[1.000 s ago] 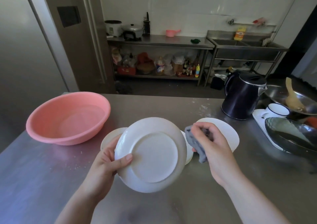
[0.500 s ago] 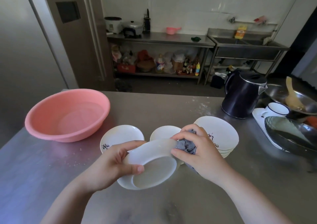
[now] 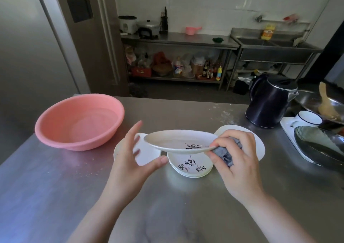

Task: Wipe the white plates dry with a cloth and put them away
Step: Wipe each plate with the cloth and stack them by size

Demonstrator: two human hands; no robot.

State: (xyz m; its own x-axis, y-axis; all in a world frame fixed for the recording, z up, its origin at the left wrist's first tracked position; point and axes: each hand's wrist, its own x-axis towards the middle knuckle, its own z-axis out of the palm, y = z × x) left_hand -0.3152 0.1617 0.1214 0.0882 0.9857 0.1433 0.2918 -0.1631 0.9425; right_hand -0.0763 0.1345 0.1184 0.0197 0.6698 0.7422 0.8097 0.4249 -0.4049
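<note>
A white plate [image 3: 175, 140] with black writing hovers level and face up above the steel counter [image 3: 55, 186]. My right hand [image 3: 240, 164] grips a grey cloth [image 3: 223, 154] and pinches the plate's right rim through it. My left hand [image 3: 130, 155] is spread beside the plate's left rim, fingers straight, thumb under the edge, gripping nothing. Below lie a single white plate [image 3: 149, 155] on the left, a small stack with writing [image 3: 191, 168] in the middle, and another stack [image 3: 261, 147] partly hidden behind my right hand.
A pink basin [image 3: 80, 121] stands at the left. On the right are a dark kettle [image 3: 270, 101], a white tray [image 3: 290, 129] bearing a cup [image 3: 310, 118], a dark wok [image 3: 320, 145], and a steel bowl [image 3: 307, 103] with a wooden spatula.
The plate has turned from underside up to face up and level. My left hand has let go of its rim and spread; my right hand with the cloth now holds the right rim.
</note>
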